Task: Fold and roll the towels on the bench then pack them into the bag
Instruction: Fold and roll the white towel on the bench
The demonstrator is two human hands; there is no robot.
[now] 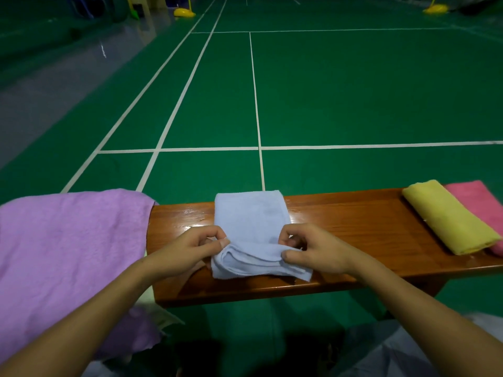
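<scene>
On a wooden bench (353, 227) beside a green court, a purple towel (68, 240) drapes over the bench's left end. At the bench's middle, the left hand (190, 247) and right hand (313, 251) each pinch a near corner of the folded blue towel (250, 213), starting its roll. Tightness likely depends on even tension and level edges. Rolled yellow (449, 219) and pink (479, 200) towels lie at the bench's right end. No bag is identifiable.

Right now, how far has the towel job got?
Done: the yellow towel and the pink towel lie rolled at the bench's right end. In hand: the left hand and right hand pinch the blue towel's near edge. Left: the purple towel lies spread; no bag visible.
</scene>
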